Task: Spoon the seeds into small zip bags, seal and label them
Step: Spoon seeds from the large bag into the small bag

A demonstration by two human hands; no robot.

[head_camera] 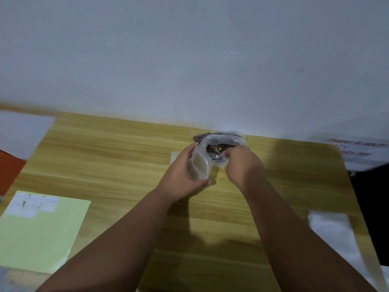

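Our left hand (pixel 185 171) grips a small zip bag (pixel 200 165) above the table (pixel 105 154); right hand (pixel 242 163) fingers (pixel 227 153) pinch its mouth, dark seeds (pixel 216 147) just beyond them.

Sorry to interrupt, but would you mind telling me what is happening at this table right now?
A person is working with both bare hands over a wooden table. The left hand holds a small clear zip bag upright, while the right hand reaches into a larger plastic bag of dark seeds near the wall. A yellow-green sheet with white labels lies at the left, seemingly unused.
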